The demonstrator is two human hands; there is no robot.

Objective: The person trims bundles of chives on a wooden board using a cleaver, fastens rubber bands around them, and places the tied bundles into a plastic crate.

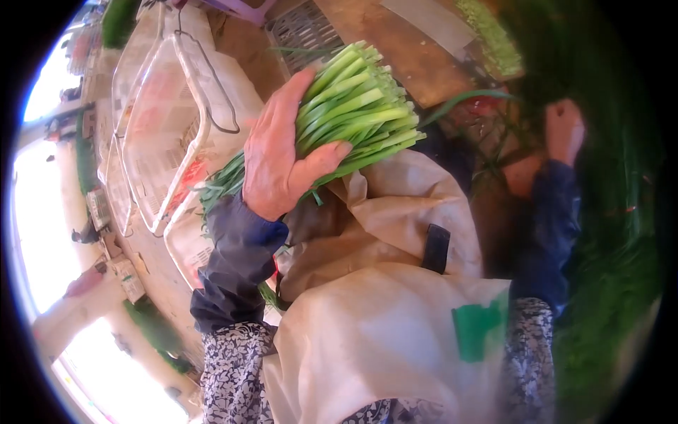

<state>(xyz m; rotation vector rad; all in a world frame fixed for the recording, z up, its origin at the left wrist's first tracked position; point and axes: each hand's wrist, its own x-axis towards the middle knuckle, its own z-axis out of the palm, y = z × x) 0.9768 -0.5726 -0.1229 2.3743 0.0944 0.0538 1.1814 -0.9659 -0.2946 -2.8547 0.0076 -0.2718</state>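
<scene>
My left hand (282, 152) is closed round a thick bunch of garlic chives (360, 106), with the thumb across the near side. The pale cut ends point up and right, and the dark leaves trail out below my wrist at the left. The bunch is above my lap, over a beige apron (395, 318). My right hand (565, 131) is out to the right, beside a large dark green heap of leaves (621, 233). Only the back of that hand shows; its fingers are hidden. A loose green leaf (470, 99) arches between the bunch and my right hand.
White wire hangers or frames (201, 106) stand at the left over printed sheeting. A grey slotted crate (304, 35) sits at the top, near a brown board (381, 53). More pale green stalks (491, 39) lie at the upper right. Bright windows line the far left.
</scene>
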